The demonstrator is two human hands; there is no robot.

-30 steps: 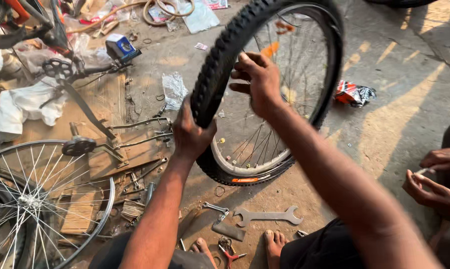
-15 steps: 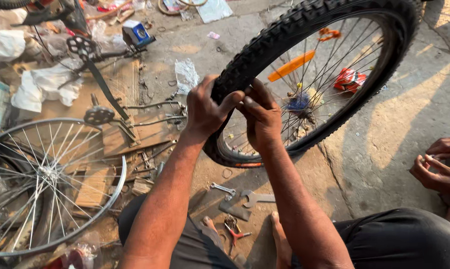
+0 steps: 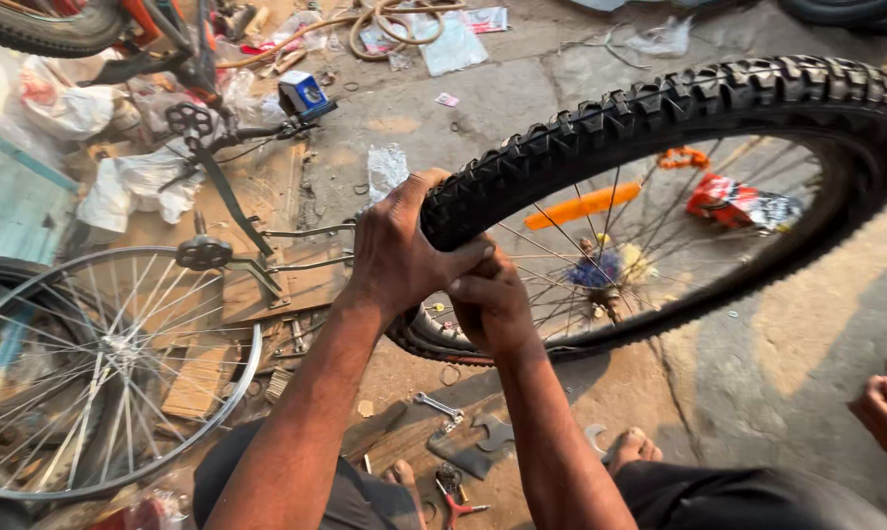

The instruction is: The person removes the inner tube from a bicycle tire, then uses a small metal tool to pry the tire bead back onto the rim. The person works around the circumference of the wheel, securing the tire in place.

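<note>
Head view, knobby black tyre (image 3: 659, 98) on spoked wheel, left hand (image 3: 399, 250) and right hand (image 3: 487, 304) fingers clamped on it

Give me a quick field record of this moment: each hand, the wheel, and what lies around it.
left hand: grip wrapped over the knobby tyre, thumb side on the tread
right hand: grip on the same tyre just below the left, the two hands touching
wheel: spoked, orange reflector between the spokes
bare rim: lying flat at the left, no tyre
tools: spanner and red-handled pliers on the ground by the knees
other person's hand: right edge, apart from the wheel
</note>
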